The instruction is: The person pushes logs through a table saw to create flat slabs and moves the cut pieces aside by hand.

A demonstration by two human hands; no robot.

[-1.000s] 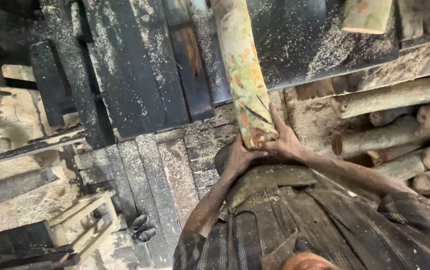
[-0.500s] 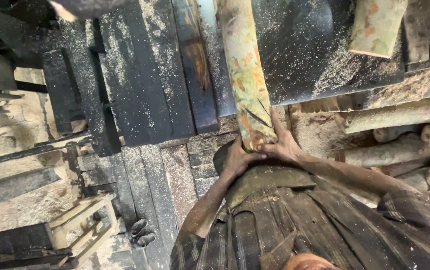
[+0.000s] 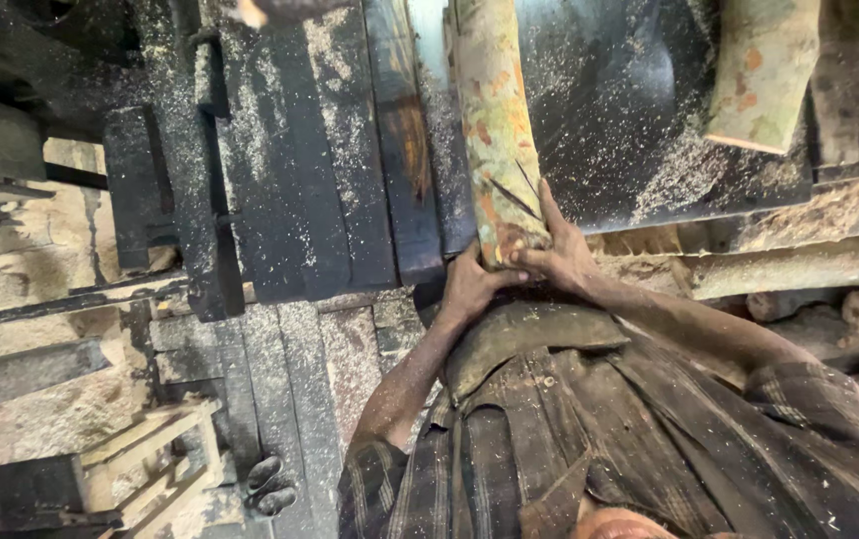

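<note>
Sawdust coats the dark metal saw table (image 3: 609,110). On it lies a round, mottled log (image 3: 494,130). My left hand (image 3: 471,284) and right hand (image 3: 561,255) clamp its near end.

A long, mottled green-orange log (image 3: 494,130) lies lengthwise on the sawdust-strewn table.

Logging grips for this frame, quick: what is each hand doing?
Left hand: closed on the near end of the log.
Right hand: closed on the same log end, fingers along its side.

The log (image 3: 494,130) runs past the top edge, its near end hidden by both hands.
</note>
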